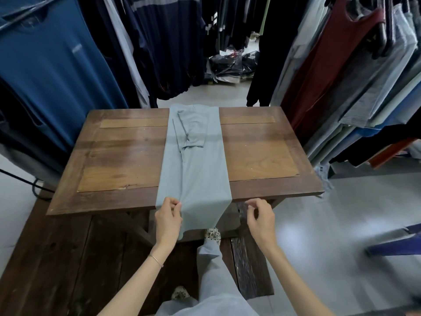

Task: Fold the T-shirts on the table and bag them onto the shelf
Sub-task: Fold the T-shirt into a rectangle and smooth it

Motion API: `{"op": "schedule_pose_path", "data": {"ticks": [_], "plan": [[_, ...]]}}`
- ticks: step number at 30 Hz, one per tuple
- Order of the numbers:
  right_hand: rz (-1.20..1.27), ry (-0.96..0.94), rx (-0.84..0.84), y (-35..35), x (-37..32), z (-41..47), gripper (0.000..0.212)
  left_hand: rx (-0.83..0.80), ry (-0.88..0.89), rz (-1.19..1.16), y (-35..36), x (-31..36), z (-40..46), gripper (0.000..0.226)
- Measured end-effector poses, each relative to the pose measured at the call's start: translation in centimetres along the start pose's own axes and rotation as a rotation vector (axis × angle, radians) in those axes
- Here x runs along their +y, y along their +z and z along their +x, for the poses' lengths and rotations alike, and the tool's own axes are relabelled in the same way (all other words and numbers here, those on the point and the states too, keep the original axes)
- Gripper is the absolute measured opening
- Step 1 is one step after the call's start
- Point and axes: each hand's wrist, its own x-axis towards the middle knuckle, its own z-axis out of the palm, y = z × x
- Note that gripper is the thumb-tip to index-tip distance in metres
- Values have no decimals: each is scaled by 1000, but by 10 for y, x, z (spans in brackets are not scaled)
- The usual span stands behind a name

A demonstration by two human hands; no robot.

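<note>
- The left hand [168,218] is pinching the near hem of the grey-blue T-shirt [196,160] between thumb and fingertips, at the shirt's left near corner where it is hanging over the table edge; the right hand [262,218] is hovering just beside the shirt's right near corner with fingers curled toward a pinch, and I cannot tell whether it is actually gripping any cloth.
- Racks of hanging clothes [57,60] are crowding the scene on the left, right and far sides; no shelf is showing plainly.
- The wooden table [118,160] is carrying only this one shirt, lying as a long strip down its middle from the far edge to the near edge.
- The shirt is looking partly folded: both sides are lying turned inward, and a sleeve [193,131] is lying flat on top near the far end.
- Judging from that, the lengthwise folds are looking done, while the crosswise folds, the bagging and the shelving are all remaining.
- Some bagged garments [230,62] are lying on the floor far beyond the table.
- No empty bag is appearing within reach.
</note>
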Motion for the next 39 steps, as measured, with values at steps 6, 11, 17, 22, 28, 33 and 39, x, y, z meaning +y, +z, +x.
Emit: {"op": "schedule_pose_path", "data": {"ticks": [6, 11, 17, 22, 28, 33, 39], "plan": [[276, 404, -249, 16, 6, -6, 14, 77, -60, -129, 4, -3, -9, 17], [589, 593, -377, 31, -11, 11, 20, 121, -110, -183, 6, 2, -9, 16], [716, 657, -414, 39, -17, 11, 25, 112, -82, -167, 5, -6, -4, 13], [732, 573, -416, 31, -11, 8, 20, 101, -61, -142, 3, -11, -3, 11], [645, 560, -373, 34, -7, 6, 7, 108, -36, -127, 6, -21, -10, 8], [622, 534, -404, 37, -8, 6, 13, 102, -160, -108, -6, -38, -8, 32], [578, 501, -434, 39, -13, 20, 23, -130, -300, -55, -23, -66, 6, 77]]}}
